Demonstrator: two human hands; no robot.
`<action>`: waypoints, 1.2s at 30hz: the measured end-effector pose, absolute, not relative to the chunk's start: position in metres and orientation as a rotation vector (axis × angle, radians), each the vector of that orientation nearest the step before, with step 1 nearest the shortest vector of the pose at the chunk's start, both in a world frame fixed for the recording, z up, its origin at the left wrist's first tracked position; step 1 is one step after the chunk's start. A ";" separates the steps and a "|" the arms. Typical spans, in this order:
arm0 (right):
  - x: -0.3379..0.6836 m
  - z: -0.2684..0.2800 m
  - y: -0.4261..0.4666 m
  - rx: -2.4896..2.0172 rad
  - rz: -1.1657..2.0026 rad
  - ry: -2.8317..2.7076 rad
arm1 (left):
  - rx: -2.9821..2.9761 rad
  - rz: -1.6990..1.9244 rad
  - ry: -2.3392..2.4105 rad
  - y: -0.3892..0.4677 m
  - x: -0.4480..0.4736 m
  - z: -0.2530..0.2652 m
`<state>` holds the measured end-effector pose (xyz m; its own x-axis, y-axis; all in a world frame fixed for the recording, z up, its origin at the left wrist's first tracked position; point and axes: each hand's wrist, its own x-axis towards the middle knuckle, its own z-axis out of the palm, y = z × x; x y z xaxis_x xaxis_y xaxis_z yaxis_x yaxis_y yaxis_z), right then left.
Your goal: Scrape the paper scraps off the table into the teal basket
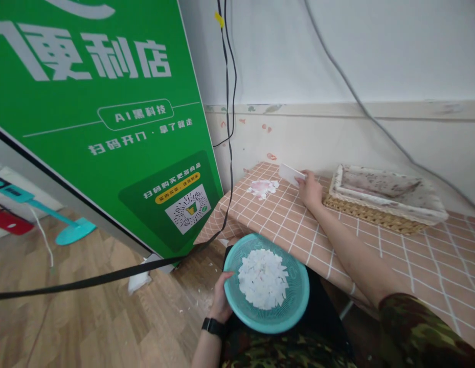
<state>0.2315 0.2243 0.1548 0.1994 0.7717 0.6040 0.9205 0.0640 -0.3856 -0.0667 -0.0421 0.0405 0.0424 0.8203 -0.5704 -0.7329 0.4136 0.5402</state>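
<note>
My left hand [222,296] grips the left rim of a teal plastic colander [297,299], held at my lap below the table edge. Inside the colander lies a heap of torn white paper scraps [262,280]. Over the table, my right hand [311,190] is closed on a flat white card [290,174], which stands tilted on its edge near the wall. Just left of the card, a small pile of white and pinkish paper scraps [262,188] rests on the checked tablecloth [287,217]. My right thumb and fingers pinch the card's near end.
A cloth-lined wicker basket [383,214] sits on the table right of my right hand. A tall green cabinet [145,168] with white lettering stands at left. A black strap [145,267] runs across in front of it. Small bits lie on the wood floor [107,327].
</note>
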 end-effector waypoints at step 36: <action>0.247 0.149 0.213 -1.279 0.518 -1.546 | 0.081 1.201 0.774 -0.033 -0.075 0.028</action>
<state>0.2473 0.2129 0.1487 0.0830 0.9009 0.4261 0.4627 0.3438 -0.8171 -0.0746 -0.0330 0.0277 0.1419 0.8574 -0.4947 -0.8045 0.3911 0.4470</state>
